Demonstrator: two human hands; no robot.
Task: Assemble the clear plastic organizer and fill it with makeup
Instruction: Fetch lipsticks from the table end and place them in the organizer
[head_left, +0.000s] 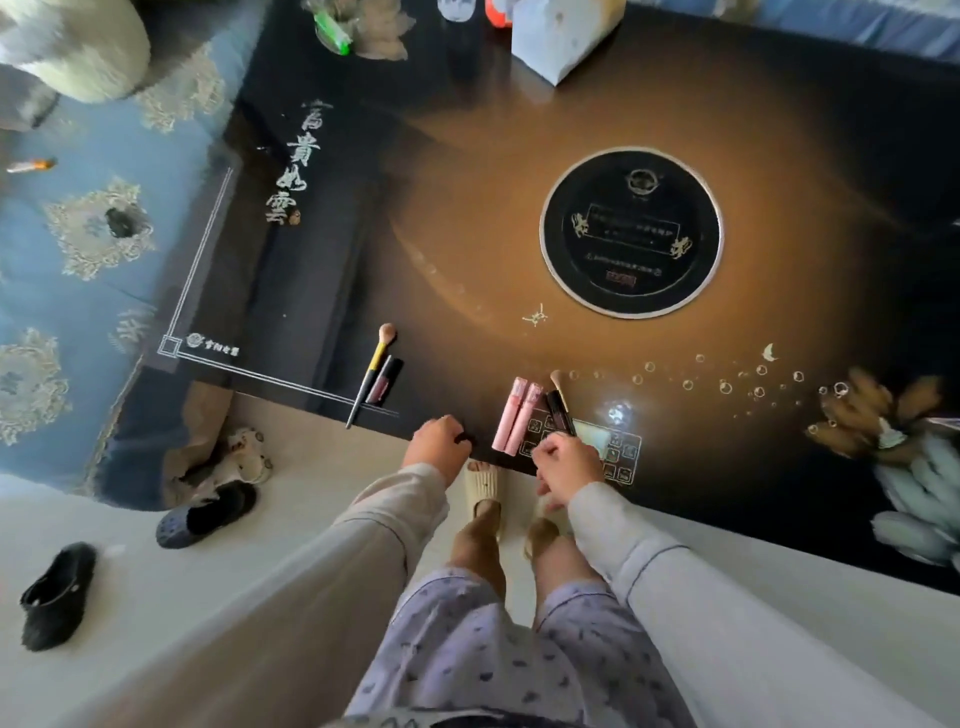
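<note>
Makeup brush (556, 380) handle hides under right hand (567, 461); left hand (435, 442) pinches dark item (464, 439).

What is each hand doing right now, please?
Left hand: pinches a small dark thing.
Right hand: seems to grip a dark tube.

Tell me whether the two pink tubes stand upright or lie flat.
Lying flat: the pink tubes rest side by side on the table, their whole lengths showing.
</note>
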